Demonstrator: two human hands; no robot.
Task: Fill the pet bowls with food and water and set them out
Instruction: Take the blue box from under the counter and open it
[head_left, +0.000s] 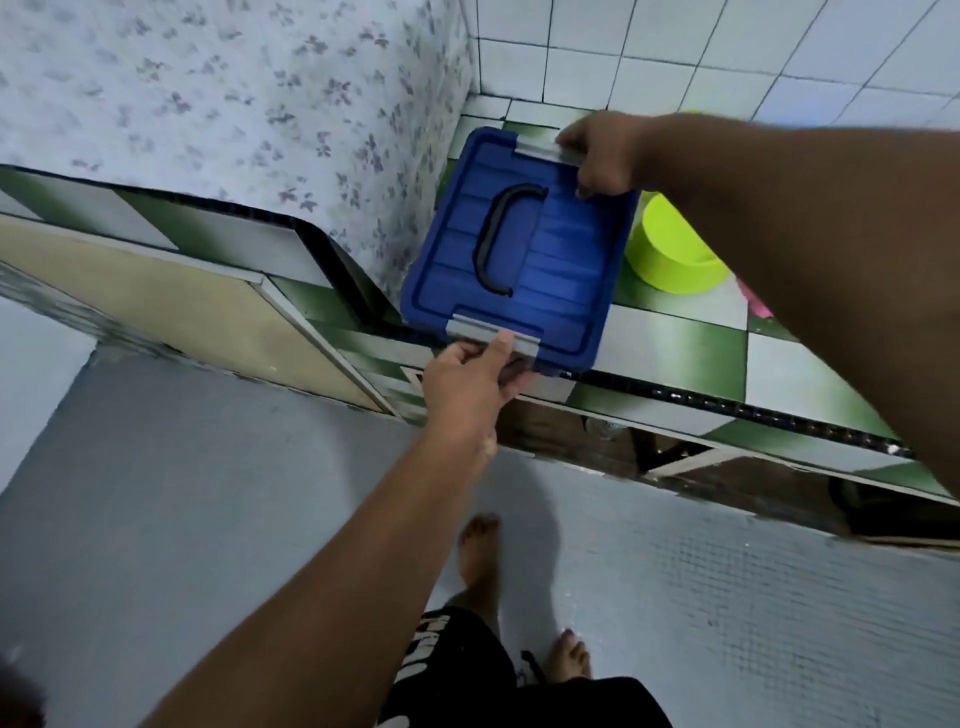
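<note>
A blue lidded storage box (550, 249) with a black carry handle (501, 239) stands on the green-and-white tiled counter (691, 358), in its left corner. My left hand (470, 379) grips the near grey latch (491, 338) at the box's front edge. My right hand (605, 153) grips the far grey latch (540, 150) at its back edge. A lime-green pet bowl (670, 249) stands just right of the box, partly hidden by my right forearm. The box's contents are hidden under the lid.
A pink object (756, 304) peeks out beside my right arm on the counter. A floral-papered wall (234, 93) and white wall tiles (675, 47) enclose the corner. Below the counter is an open cupboard space (675, 452). My bare feet (480, 556) stand on grey floor.
</note>
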